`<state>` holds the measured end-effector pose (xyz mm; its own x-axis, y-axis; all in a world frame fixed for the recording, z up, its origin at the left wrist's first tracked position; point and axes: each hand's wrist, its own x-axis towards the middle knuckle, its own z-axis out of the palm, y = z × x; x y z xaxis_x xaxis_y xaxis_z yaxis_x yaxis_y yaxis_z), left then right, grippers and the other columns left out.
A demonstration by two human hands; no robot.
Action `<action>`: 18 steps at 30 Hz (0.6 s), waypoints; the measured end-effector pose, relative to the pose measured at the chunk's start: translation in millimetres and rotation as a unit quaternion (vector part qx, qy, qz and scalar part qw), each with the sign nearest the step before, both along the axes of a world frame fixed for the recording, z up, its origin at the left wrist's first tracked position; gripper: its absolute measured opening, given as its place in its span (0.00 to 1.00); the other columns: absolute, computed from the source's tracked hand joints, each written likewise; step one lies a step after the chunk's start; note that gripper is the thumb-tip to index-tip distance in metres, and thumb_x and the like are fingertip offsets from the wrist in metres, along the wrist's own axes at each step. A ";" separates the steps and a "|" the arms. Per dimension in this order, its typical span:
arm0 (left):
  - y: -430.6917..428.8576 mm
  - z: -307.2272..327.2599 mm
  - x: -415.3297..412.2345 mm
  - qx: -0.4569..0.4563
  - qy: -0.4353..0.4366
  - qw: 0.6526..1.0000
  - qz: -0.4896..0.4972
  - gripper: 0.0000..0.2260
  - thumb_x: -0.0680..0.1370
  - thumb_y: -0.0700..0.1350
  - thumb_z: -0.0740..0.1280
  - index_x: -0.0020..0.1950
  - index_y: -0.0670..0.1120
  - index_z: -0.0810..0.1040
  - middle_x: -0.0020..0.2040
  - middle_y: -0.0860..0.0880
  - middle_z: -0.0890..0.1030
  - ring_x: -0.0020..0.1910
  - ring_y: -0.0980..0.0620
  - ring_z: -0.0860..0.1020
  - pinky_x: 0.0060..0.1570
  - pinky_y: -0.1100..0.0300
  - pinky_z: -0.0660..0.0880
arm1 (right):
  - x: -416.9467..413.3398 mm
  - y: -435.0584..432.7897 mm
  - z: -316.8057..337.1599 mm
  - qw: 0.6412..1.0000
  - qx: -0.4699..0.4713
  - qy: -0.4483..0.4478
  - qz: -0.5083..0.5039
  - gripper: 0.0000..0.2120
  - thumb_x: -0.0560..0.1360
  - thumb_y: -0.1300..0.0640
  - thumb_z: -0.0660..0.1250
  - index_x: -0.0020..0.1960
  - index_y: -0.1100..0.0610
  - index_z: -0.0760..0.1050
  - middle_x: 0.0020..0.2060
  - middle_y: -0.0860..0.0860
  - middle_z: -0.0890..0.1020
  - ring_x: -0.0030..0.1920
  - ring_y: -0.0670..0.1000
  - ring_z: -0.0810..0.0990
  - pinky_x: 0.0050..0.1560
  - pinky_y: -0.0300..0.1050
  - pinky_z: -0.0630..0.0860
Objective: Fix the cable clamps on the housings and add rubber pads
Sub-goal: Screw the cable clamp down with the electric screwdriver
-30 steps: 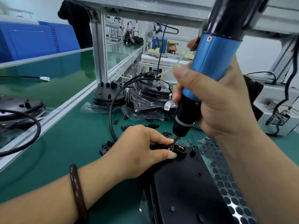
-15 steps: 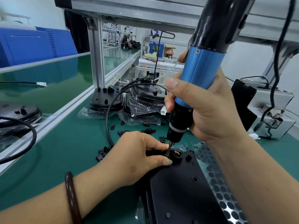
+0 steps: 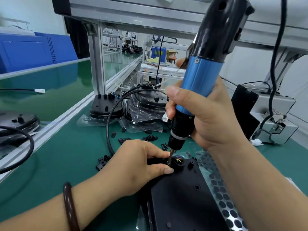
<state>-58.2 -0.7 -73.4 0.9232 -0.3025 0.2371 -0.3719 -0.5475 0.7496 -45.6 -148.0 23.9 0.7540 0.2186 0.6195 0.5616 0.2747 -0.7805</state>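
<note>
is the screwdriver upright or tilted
Tilted. The screwdriver, held by the right hand, leans right at its top, bit down on the housing by the left hand.

Housing [image 3: 183,205] lies on the mat [image 3: 66,155], pad sheet [image 3: 222,197] right of it, stacked housings [image 3: 106,107] behind, loose clamps [image 3: 101,162] left

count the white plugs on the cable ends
3 white plugs: one on the left belt, one just left of the screwdriver, one on the mat beyond the right hand. Others may hide among the bagged housings.
</note>
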 end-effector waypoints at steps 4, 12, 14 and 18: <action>0.2 0.4 0.2 -0.001 0.002 1.000 0.000 0.15 0.65 0.59 0.75 0.50 0.64 0.81 0.48 0.64 0.83 0.49 0.67 0.79 0.57 0.61 0.76 | 0.1 0.1 0.1 1.000 0.003 0.002 0.002 0.18 0.69 0.67 0.70 0.56 0.57 0.70 0.30 0.48 0.75 0.26 0.51 0.74 0.31 0.44 0.74; -0.3 1.1 -1.5 -0.001 0.006 1.000 0.007 0.15 0.65 0.58 0.76 0.51 0.61 0.83 0.48 0.62 0.83 0.49 0.67 0.79 0.56 0.61 0.76 | -0.2 1.4 -1.0 1.000 0.001 0.004 -0.004 0.18 0.68 0.67 0.70 0.55 0.57 0.70 0.32 0.51 0.75 0.26 0.53 0.74 0.31 0.46 0.74; -0.7 1.7 -1.7 -0.001 0.007 1.000 0.008 0.15 0.64 0.57 0.76 0.51 0.60 0.83 0.48 0.62 0.83 0.49 0.66 0.80 0.56 0.61 0.76 | 0.0 1.5 -1.3 1.000 -0.001 0.004 -0.007 0.19 0.68 0.67 0.70 0.56 0.57 0.70 0.32 0.52 0.74 0.26 0.53 0.74 0.31 0.46 0.74; -0.9 2.3 -1.8 -0.003 0.011 1.000 0.007 0.15 0.64 0.56 0.76 0.50 0.60 0.83 0.47 0.62 0.83 0.48 0.66 0.80 0.56 0.61 0.77 | 0.1 2.2 -0.9 1.000 0.000 0.005 -0.005 0.18 0.68 0.67 0.70 0.54 0.57 0.69 0.32 0.53 0.74 0.25 0.53 0.73 0.31 0.46 0.73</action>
